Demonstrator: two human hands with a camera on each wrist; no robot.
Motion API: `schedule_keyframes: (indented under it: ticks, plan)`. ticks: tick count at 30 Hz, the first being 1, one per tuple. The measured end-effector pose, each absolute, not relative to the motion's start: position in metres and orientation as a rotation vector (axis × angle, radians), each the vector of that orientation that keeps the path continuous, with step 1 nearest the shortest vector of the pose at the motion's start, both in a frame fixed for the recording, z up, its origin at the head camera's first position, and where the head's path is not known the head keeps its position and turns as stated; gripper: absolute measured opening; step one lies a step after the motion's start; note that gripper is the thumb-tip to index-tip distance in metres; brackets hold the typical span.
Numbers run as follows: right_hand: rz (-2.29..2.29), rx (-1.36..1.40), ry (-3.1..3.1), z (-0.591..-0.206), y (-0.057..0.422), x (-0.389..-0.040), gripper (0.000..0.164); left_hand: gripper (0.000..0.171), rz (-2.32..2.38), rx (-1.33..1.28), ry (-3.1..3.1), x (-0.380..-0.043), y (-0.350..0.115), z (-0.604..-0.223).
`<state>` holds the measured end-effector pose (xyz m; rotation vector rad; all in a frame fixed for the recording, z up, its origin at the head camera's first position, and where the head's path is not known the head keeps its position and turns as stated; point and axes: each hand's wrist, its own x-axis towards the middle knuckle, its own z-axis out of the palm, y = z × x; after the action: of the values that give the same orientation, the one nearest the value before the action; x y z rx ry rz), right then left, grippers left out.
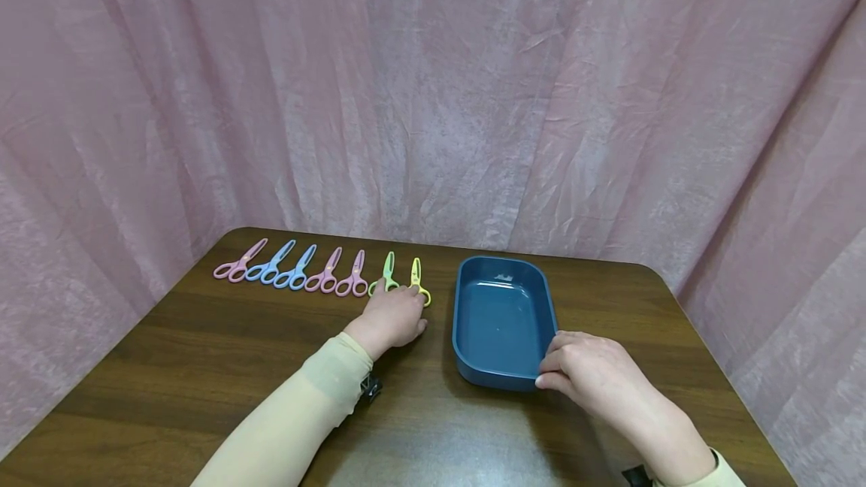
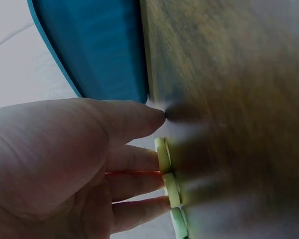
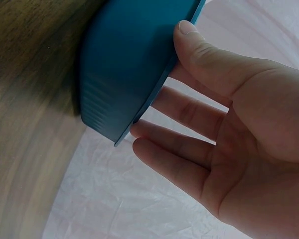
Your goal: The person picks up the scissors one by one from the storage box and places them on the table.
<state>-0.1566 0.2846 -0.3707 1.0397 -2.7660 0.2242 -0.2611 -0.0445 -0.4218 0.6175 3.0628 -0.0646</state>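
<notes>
My left hand (image 1: pixel 392 314) reaches over the right end of a row of scissors, its fingertips on the handles of the yellow scissors (image 1: pixel 416 273) and at the green scissors (image 1: pixel 389 264). In the left wrist view its fingers run fairly straight to the yellow handle (image 2: pixel 170 189), while the thumb stays apart from it. At the near right corner of a deep blue tray (image 1: pixel 499 329), my right hand (image 1: pixel 598 370) pinches the rim. In the right wrist view the thumb lies against the tray's outer wall (image 3: pixel 124 64), fingers over the rim.
Leftward along the row lie two pink scissors (image 1: pixel 355 276), two blue scissors (image 1: pixel 298 270) and another pink pair (image 1: pixel 238 265), handles toward me. Everything is on a brown wooden table (image 1: pixel 203 367) with rounded far corners. A pink curtain (image 1: pixel 433 96) hangs behind and at both sides.
</notes>
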Motion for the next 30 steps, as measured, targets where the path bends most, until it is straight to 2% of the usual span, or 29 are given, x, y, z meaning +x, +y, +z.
schedule_keyframes:
  ticks: [30]
  plan:
    - [0.229,1.043,-2.749,-0.3712,0.2844,-0.1564,0.017,0.036,-0.056,0.633,3.079,-0.2584,-0.0458,-0.4212]
